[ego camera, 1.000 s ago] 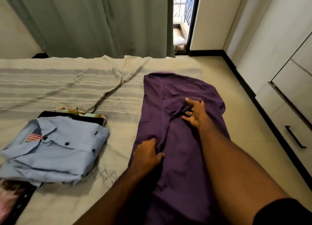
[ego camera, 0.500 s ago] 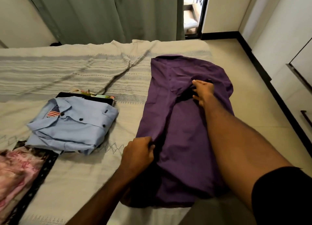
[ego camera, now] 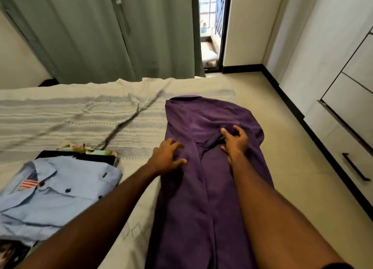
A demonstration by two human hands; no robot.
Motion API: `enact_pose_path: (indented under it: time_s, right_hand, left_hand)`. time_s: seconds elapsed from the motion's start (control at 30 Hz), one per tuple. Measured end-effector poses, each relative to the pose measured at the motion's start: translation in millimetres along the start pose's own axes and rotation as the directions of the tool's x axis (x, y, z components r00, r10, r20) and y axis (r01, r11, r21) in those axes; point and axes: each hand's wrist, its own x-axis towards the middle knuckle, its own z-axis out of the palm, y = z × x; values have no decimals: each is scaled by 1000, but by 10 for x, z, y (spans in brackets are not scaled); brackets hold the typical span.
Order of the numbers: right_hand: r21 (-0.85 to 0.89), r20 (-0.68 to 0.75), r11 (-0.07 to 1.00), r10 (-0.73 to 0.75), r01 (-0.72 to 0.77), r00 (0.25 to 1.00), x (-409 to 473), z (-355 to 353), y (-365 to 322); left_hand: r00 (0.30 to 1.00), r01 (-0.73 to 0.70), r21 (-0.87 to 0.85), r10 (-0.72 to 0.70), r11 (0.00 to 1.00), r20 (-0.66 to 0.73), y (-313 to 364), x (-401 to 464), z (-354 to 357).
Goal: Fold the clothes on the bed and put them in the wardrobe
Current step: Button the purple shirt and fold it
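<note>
A bedroom: a bed [ego camera: 141, 224] with a pale striped cover sits before green curtains [ego camera: 96, 32], with the white wardrobe [ego camera: 347, 99] along the right wall. The purple shirt [ego camera: 203, 188] lies lengthwise at the bed's right edge, narrowed into a long strip, probably ready for cross-folding. The left hand [ego camera: 167, 157] rests on it with fingers spread, flattening the cloth; the right hand [ego camera: 235, 140] presses loosely curled fingers into a bunched fold. A folded blue shirt [ego camera: 54, 190] waits on a stack at left.

Long purple fabric shirt [ego camera: 210, 188] lies flat on cream patterned bedspread [ego camera: 80, 115], near the bed's right edge, narrowed lengthwise, collar end far. Folded light-blue buttoned shirt [ego camera: 50, 196] with flag patch sits left, atop other folded garments.
</note>
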Motion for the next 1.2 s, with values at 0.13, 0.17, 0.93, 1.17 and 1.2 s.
enact_pose_path:
  time_s: [0.13,0.17,0.93,1.17,1.2]
  right_hand:
    - [-101,-110,994,21,-32,994,149,12,47]
    - [-129,-136,991,26,-44,990,201,19,73]
    - [-504,-58,825,-329,257,943,275,-565,-275]
    - [-551,-216,772,234,-317,948,905,-1438,-60]
    - [-559,-149,762,297,-328,943,970,-1436,9]
  left_hand:
    - [990,-6,250,-30,968,139,-7,667,-111]
    - [982,-7,273,-45,962,185,16,758,-77]
    - [951,-32,-51,15,998,-309,829,201,567]
    - [994,72,-88,-64,993,89,2261,96,1214]
    - [987,102,-100,-88,990,134,2347,88,1246]
